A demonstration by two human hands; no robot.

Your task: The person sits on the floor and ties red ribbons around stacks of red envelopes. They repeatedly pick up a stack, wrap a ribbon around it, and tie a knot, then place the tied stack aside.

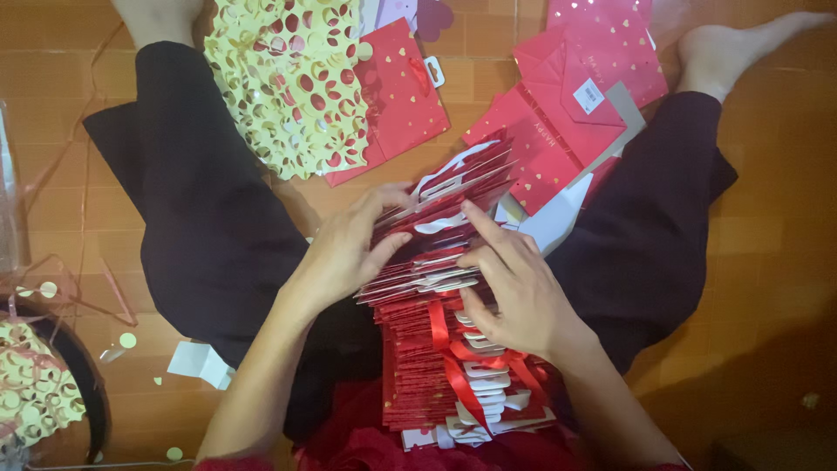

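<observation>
A thick stack of flat red paper gift bags (pixel 440 262) with white tabs and red ribbon handles lies between my legs, fanned out toward the far end. My left hand (pixel 349 249) presses on the left side of the stack, fingers spread over the upper bags. My right hand (pixel 514 288) rests on the right side, index finger stretched across a bag and thumb tucked among the lower ones. Neither hand lifts a bag clear of the stack.
I sit on an orange tiled floor with legs in dark trousers (pixel 200 201) spread apart. Ahead lie a yellow cut-out sheet (pixel 292 83), a red dotted bag (pixel 401 96) and folded red bags (pixel 567 105). At the left are ribbon scraps, confetti and a dark-rimmed bowl (pixel 83 397).
</observation>
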